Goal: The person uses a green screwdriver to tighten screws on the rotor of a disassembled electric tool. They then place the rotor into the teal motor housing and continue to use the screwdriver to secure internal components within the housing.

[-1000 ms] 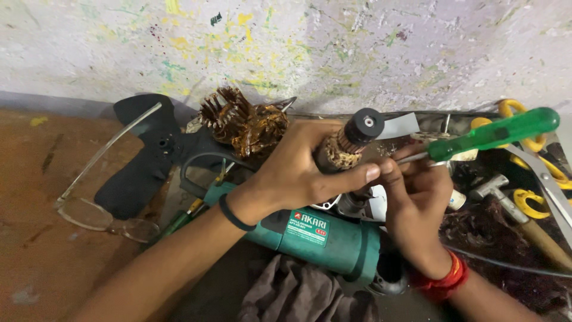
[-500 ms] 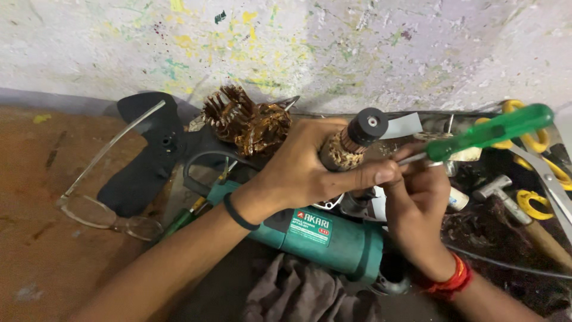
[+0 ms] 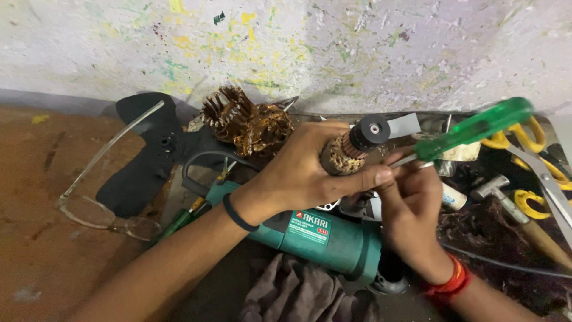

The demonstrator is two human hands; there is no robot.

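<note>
Copper windings peek out between our left hand [image 3: 298, 173] fingers, which wrap tight around a motor armature [image 3: 345, 152], its black bearing end [image 3: 370, 128] pointing up and away from us. Our right hand [image 3: 414, 209] sits just beside it, fingers pinched narrow on the shaft of a green-handled screwdriver [image 3: 471, 128], whose handle sticks out up and to the right; the tip looks to meet the armature near our left index finger, though the contact itself is hidden by fingers. To do this well, we judge it wants a steady left grip, so the armature cannot roll, and light pressure on the tool, because a slip could nick the windings or jab the thumb. Directly beneath both hands lies a teal angle grinder body [image 3: 322, 235], with a crumpled grey cloth [image 3: 298, 295] nearer to us. Beyond the left knuckles rests a burnt-looking brown coil bundle [image 3: 247, 122], and past that a black fan blade [image 3: 149, 155]. Well off past the left forearm, a pair of clear glasses [image 3: 101, 209] lies on the brown bench. Out beyond the right hand we see yellow-handled scissors [image 3: 536, 161] and a small hammer [image 3: 512, 206] among the clutter, all backed by a paint-flecked wall [image 3: 333, 53].
</note>
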